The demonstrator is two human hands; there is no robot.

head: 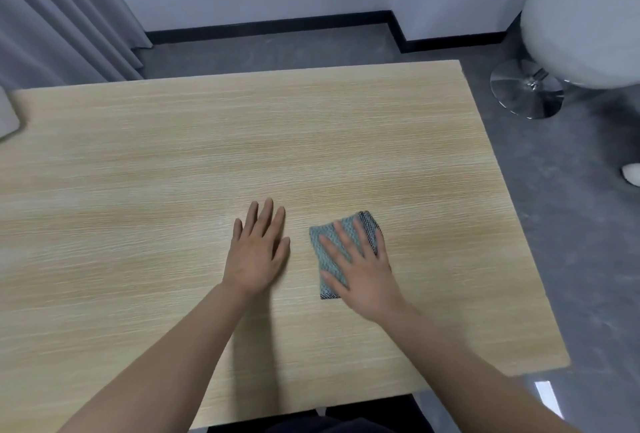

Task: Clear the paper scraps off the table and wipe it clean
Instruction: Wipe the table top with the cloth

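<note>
Grey-green woven cloth (334,256) is pressed flat to the worktop (173,155) under the right hand (363,269), whose fingers (332,249) are spread straight across it, not curled round it. The left hand (256,252) is laid palm down just beside the cloth, its fingers (265,217) straight and slightly apart, with nothing held. No paper scraps are seen anywhere on the wood, so the clearing step is judged done and the wiping under way; how much of the surface is left to wipe cannot be told. No bin or other container is in view. A white stool (571,34) is seen beyond the far right corner.
</note>
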